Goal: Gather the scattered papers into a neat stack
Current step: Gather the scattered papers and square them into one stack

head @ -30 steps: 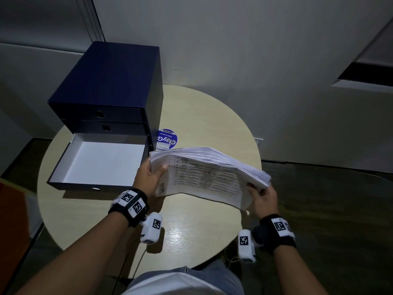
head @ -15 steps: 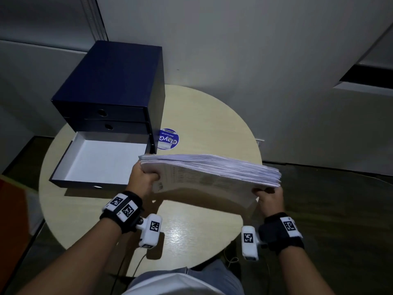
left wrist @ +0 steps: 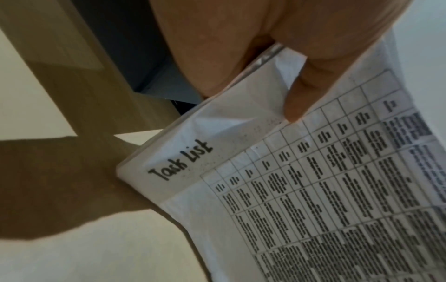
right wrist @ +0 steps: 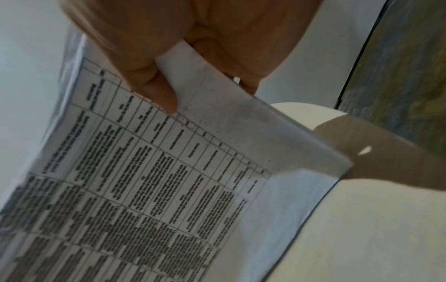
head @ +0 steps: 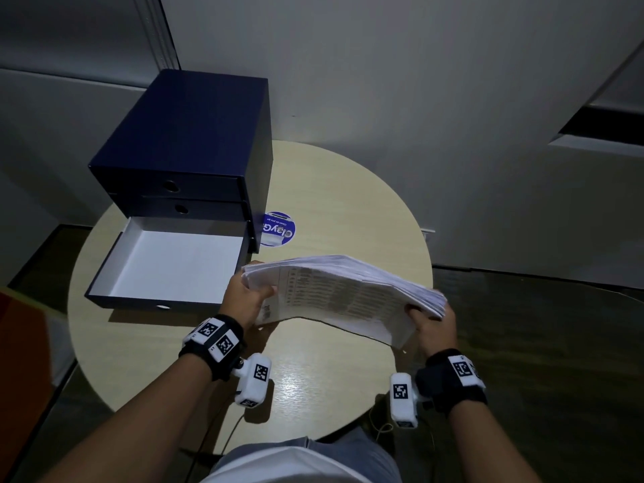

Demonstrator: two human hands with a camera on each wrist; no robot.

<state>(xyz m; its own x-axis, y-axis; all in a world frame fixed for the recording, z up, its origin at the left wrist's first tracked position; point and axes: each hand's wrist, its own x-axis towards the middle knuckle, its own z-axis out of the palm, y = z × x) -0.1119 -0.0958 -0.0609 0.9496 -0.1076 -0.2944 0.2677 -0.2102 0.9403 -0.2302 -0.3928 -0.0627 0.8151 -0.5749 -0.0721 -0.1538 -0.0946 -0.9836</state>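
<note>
The stack of papers [head: 343,294] is held in the air above the round table [head: 334,203], between the two hands and clear of the table surface. The left hand [head: 245,296] grips the left end of the stack, thumb on the printed face and fingers behind; the left wrist view shows the thumb [left wrist: 304,99] pressed just above a grid of text, near the heading "Task List". The right hand [head: 434,324] grips the right end of the stack in the same way, with its thumb [right wrist: 154,85] lying on the printed sheet. The stack tilts, printed face toward the person, and its sheet edges fan slightly at the right hand. The lower corner near the right hand hangs below the rest.

Beyond the left hand stands a dark blue drawer box [head: 195,141] on the table. Its bottom drawer [head: 174,263] is pulled out, showing a white interior, just beside the left hand. A round blue sticker [head: 278,229] lies on the table beyond the stack, beside the box.
</note>
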